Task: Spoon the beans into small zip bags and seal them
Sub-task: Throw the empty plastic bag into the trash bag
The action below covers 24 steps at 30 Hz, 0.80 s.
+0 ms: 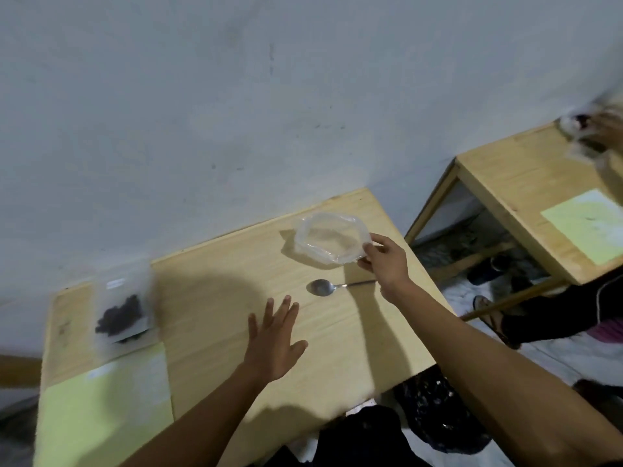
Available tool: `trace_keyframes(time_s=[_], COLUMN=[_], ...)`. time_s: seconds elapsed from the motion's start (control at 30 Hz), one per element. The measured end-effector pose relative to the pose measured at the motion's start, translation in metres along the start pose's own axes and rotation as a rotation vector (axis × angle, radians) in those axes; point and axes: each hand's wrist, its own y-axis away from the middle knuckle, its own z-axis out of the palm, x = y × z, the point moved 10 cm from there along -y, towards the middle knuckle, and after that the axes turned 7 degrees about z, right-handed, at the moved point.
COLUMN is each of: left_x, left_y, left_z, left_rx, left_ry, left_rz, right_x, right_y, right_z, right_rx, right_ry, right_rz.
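clear container (325, 241): light, thin, flexible; pinched at rim by right hand (384, 261) | left hand (274, 335): fingers spread, nothing held | spoon (322, 287): rigid, to be taken by handle

Light wooden table (236, 332), set against a pale wall. Landmark: metal spoon (322, 286), lying flat near the table's middle, bowl to the left, handle pointing right.

- Just beyond the spoon, toward the wall — a clear plastic container (328, 242), open side up, seemingly empty.
- Well to the left of the spoon, near the left edge — a blurred clear zip bag (123, 311) holding dark beans.
- Left of the spoon and nearer the viewer, at the front left corner — a pale yellow-green sheet (104, 409), lying flat.
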Motion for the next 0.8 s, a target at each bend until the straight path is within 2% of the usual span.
trace_keyframes(time_s=[0.17,0.27,0.5,0.6,0.8], left_x=[0.024,0.05,0.123,0.145,0.155], left_y=[-0.004,-0.01,-0.027,-0.035,-0.048], left_z=[-0.01,-0.012,0.017,0.03,0.052], left_rx=[0.151,0.18,0.096,0.073,0.006], left_ry=[-0.163,-0.209,-0.243,-0.275,-0.293], left_rz=[0.166,0.234,0.44,0.53,0.548], right_x=[0.011,0.028,0.097,0.138,0.222], right_y=[0.033,0.058,0.125,0.143,0.167], right_z=[-0.092,-0.151,-0.265,-0.291,-0.318], right_rx=[0.245,0.401,0.779,0.854,0.979], right_ry=[-0.161,-0.257,-0.449,-0.548,-0.614], right_rz=[0.0,0.002,0.074,0.147,0.359])
